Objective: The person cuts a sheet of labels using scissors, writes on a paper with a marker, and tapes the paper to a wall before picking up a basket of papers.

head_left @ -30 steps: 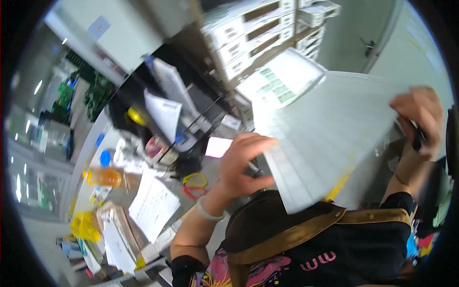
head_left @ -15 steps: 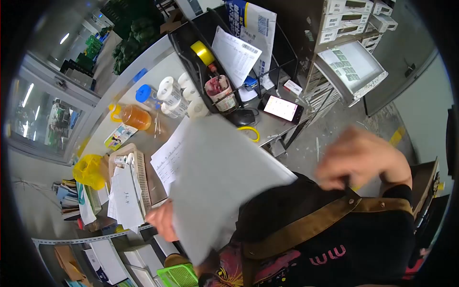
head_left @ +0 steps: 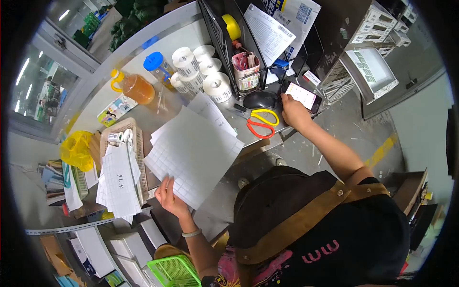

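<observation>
My left hand (head_left: 172, 197) is at the lower left edge of a large white sheet (head_left: 196, 153) with a printed grid and pinches it there. The sheet lies partly over other papers (head_left: 208, 112) on the desk. My right hand (head_left: 295, 111) is closed on the near left end of a phone (head_left: 306, 97) with a lit screen. Beside that hand are a black mouse (head_left: 259, 99) and scissors (head_left: 263, 125) with yellow and red handles. Label rolls (head_left: 217, 87) stand behind the papers.
A beige basket (head_left: 139, 158) with papers sits at the left. Behind it are an orange bottle (head_left: 138, 90) and a blue-lidded bottle (head_left: 158, 66). A black rack (head_left: 217, 45) holds tape and documents. An open drawer (head_left: 382, 88) is at the right, a green basket (head_left: 174, 272) below.
My right hand has moved from beside my body up to the phone. The white sheet has been lowered flatter over the desk, with my left hand still at its edge. The view has shifted.
</observation>
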Demonstrator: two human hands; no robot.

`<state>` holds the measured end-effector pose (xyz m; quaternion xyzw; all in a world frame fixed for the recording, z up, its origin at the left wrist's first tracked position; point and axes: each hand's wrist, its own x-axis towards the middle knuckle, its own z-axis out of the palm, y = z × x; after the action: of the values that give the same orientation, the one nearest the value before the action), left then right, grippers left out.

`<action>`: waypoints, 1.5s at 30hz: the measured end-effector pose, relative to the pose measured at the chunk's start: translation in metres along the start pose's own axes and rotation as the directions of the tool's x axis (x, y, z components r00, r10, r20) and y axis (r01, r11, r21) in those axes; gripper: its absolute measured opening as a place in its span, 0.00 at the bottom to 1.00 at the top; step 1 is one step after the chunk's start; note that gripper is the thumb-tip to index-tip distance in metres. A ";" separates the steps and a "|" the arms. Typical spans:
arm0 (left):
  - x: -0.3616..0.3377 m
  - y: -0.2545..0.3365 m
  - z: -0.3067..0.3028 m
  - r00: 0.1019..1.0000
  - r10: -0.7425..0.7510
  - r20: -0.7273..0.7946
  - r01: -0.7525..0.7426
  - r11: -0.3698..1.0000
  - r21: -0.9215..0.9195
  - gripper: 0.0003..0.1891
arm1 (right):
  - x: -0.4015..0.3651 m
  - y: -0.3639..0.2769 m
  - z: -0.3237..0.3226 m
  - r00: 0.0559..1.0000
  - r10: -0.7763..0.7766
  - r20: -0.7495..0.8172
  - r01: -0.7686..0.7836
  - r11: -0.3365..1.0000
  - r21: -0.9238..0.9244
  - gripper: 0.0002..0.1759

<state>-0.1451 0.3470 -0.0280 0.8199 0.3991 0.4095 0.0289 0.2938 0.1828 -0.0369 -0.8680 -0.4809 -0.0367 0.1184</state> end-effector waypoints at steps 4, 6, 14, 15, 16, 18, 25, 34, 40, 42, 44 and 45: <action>-0.003 -0.012 0.014 0.986 -0.169 0.002 0.169 0.984 -0.060 0.17 | -0.004 0.001 0.003 0.998 0.018 -0.058 -0.023 0.996 -0.090 0.15; -0.004 -0.013 0.014 0.973 -0.229 0.025 0.231 0.966 -0.118 0.21 | -0.003 0.004 0.003 0.992 -0.044 -0.118 0.029 0.991 -0.131 0.14; -0.074 -0.014 -0.008 0.752 -0.627 -0.202 0.470 0.726 -0.502 0.05 | -0.029 -0.041 -0.021 0.963 -0.242 -0.119 0.258 0.955 0.148 0.21; -0.084 0.007 -0.005 0.752 -0.641 -0.153 0.486 0.697 -0.528 0.03 | -0.032 -0.048 -0.011 0.945 -0.294 -0.142 0.316 0.933 0.171 0.23; -0.083 0.044 -0.005 0.780 -0.624 -0.046 0.494 0.659 -0.568 0.04 | -0.031 -0.056 -0.007 0.946 -0.301 -0.123 0.318 0.934 0.160 0.23; -0.118 0.076 0.016 0.688 -0.649 0.324 0.681 0.424 -0.598 0.06 | -0.027 -0.068 -0.003 0.943 -0.323 -0.078 0.330 0.935 0.131 0.24; -0.045 0.136 0.076 0.205 -0.520 0.829 0.682 -0.532 -0.502 0.10 | -0.016 -0.070 -0.007 0.972 -0.136 0.190 0.115 0.986 0.117 0.18; -0.037 0.136 0.105 0.271 -0.588 0.763 0.609 -0.509 -0.608 0.12 | -0.089 -0.080 -0.034 0.655 -0.317 0.686 -0.355 0.673 0.649 0.25; -0.024 0.140 0.108 0.281 -0.609 0.741 0.596 -0.495 -0.633 0.10 | -0.084 -0.102 -0.044 0.399 -0.194 0.896 -0.650 0.629 0.426 0.33; -0.018 0.144 0.106 0.264 -0.622 0.737 0.614 -0.481 -0.626 0.10 | -0.080 -0.112 -0.045 0.387 -0.180 0.904 -0.642 0.651 0.404 0.35; -0.015 0.149 0.103 0.251 -0.615 0.747 0.597 -0.510 -0.620 0.09 | -0.077 -0.123 -0.044 0.382 -0.166 0.909 -0.677 0.619 0.397 0.38; -0.013 0.151 0.102 0.245 -0.612 0.752 0.587 -0.524 -0.617 0.09 | -0.076 -0.126 -0.041 0.384 -0.162 0.909 -0.691 0.602 0.400 0.39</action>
<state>0.0162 0.2642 -0.0481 0.1327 0.4450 0.4376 0.7700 0.1485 0.1743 0.0106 -0.6885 -0.2676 0.6455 0.1941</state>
